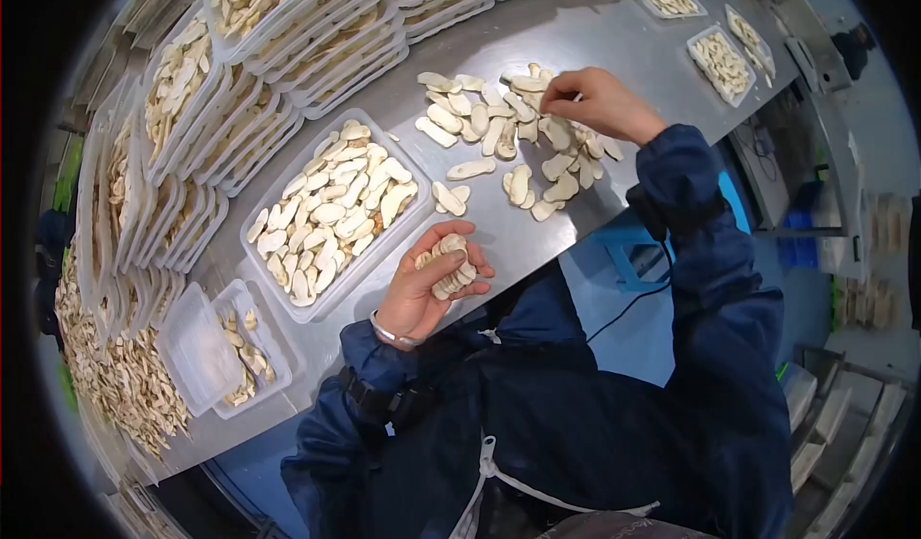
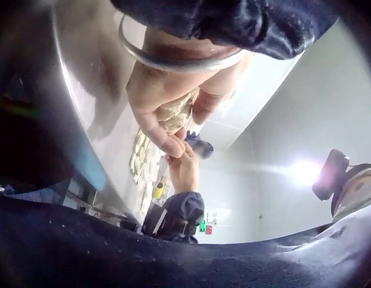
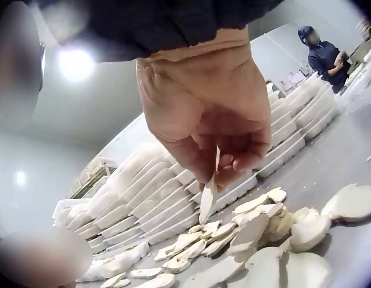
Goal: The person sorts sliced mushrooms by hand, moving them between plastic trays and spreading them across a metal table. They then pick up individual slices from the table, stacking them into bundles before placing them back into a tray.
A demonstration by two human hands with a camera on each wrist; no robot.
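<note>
Shiny grey metal makes up the long table (image 1: 576,40), and it is covered with pale food slices. Nearest to the person, a small stack of flat cream-coloured slices (image 1: 451,266) is held in the left hand (image 1: 427,285), with the palm turned up and the fingers and thumb curled round the stack. A silver bangle (image 1: 393,333) is worn on that wrist, above a dark blue sleeve (image 1: 384,386). Just beside this hand, a clear plastic tray full of the same pale slices (image 1: 331,218) is set on the table. A little further off, a loose pile of cream slices (image 1: 508,131) is spread on the bare metal. The right hand (image 1: 595,103) is held over the far edge of this pile, and one thin slice (image 3: 208,201) is pinched between its thumb and fingertips, hanging just above the pile. Further back, tall stacks of clear filled trays (image 1: 317,31) are lined up, and more small trays (image 1: 720,59) are seen at the far end.
</note>
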